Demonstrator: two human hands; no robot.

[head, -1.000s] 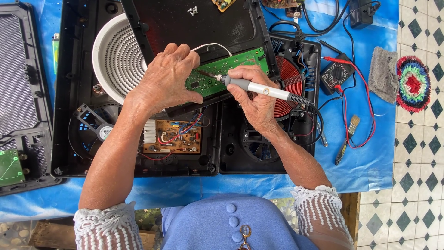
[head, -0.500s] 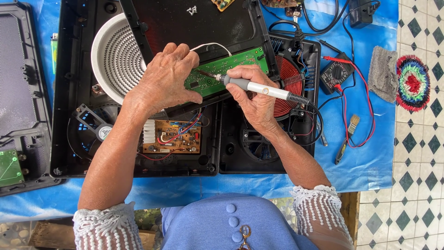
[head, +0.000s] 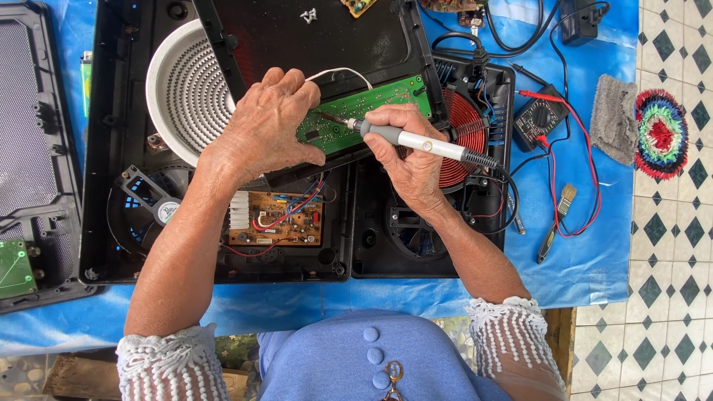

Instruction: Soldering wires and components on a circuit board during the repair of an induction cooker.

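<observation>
left hand (head: pixel 271 126) pressed flat on green circuit board (head: pixel 371 108), holding it down | right hand (head: pixel 405 152) clenched around grey soldering iron (head: pixel 420 141), tip touching board | red coil (head: pixel 464 134) just beside

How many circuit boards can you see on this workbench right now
5, perhaps more hidden. A long green board under both hands, a brown board inside the black casing, a green one at far left, and two partly cropped at the top edge.
</observation>
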